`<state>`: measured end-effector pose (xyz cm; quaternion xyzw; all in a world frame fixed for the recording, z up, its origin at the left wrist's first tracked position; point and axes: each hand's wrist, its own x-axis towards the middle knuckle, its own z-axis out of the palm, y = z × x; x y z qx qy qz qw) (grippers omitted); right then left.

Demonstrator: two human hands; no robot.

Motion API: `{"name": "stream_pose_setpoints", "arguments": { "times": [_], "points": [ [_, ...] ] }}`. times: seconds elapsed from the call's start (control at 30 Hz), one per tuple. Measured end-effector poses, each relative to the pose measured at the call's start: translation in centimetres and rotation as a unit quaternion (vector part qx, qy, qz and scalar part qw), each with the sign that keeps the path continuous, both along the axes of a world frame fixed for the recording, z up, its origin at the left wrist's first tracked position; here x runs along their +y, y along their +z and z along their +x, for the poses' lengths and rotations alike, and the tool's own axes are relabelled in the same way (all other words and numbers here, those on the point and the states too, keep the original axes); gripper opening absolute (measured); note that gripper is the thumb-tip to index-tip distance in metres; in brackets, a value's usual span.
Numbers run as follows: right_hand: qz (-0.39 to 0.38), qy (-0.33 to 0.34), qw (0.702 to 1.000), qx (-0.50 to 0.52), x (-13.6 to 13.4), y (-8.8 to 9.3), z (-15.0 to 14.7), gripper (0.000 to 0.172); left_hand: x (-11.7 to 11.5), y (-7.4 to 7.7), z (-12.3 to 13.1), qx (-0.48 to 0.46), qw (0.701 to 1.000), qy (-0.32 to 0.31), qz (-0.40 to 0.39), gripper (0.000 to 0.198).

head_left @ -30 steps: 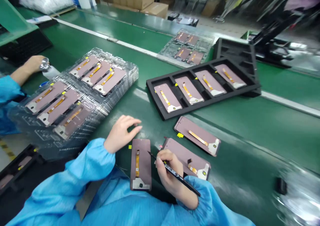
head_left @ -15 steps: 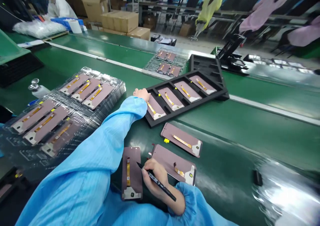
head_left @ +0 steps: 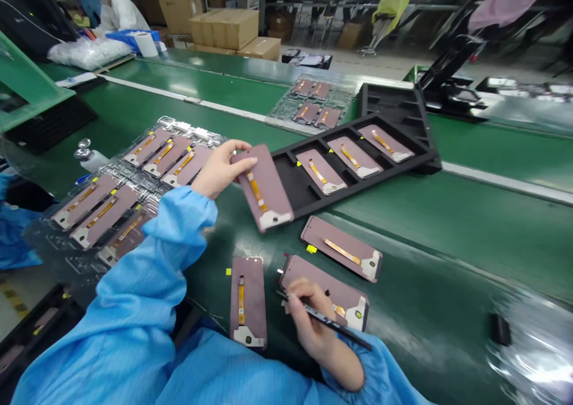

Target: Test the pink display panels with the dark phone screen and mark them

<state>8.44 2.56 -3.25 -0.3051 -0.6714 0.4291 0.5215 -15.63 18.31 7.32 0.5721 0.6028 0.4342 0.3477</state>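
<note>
My left hand (head_left: pixel 226 166) grips a phone screen panel (head_left: pixel 267 193) by its upper left edge, thumb on its mauve back. The panel is tilted beside the black foam tray (head_left: pixel 308 205), whose nearest slot is bare while several more panels lie in the others. A black marker pen (head_left: pixel 333 321) is held between the fingers of my right hand (head_left: pixel 313 321). That hand is over a mauve panel (head_left: pixel 304 269), partly covering it. Another panel (head_left: pixel 344 249) lies just beyond it. To the left, a single panel (head_left: pixel 248 300) rests upright on the green bench.
Clear plastic trays (head_left: pixel 197 130) with several panels are stacked at the left. A second black tray (head_left: pixel 394 103) sits behind the first. Farther back are another clear tray (head_left: pixel 286 106), cardboard boxes (head_left: pixel 224 28) and a person in white (head_left: pixel 123 11). Crumpled clear plastic (head_left: pixel 537 345) lies at right.
My left hand has lifted the panel from the tray's nearest slot and moved it toward me. My right hand with the marker has shifted right, away from the single panel. The view has turned slightly.
</note>
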Motion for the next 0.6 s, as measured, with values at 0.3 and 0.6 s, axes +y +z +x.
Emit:
{"name": "stream_pose_setpoints", "arguments": {
  "times": [0.3, 0.6],
  "points": [
    [-0.145, 0.003, 0.983, 0.113, 1.2, 0.3, -0.3, 0.021, -15.7, -6.4, 0.2, -0.016, 0.976, -0.088, -0.199, 0.023],
    [-0.180, 0.034, 0.981, 0.057, 0.8, -1.0, -0.7, 0.020, -17.1, -9.8, 2.5, 0.224, 0.971, -0.048, -0.066, 0.024]
  ]
}}
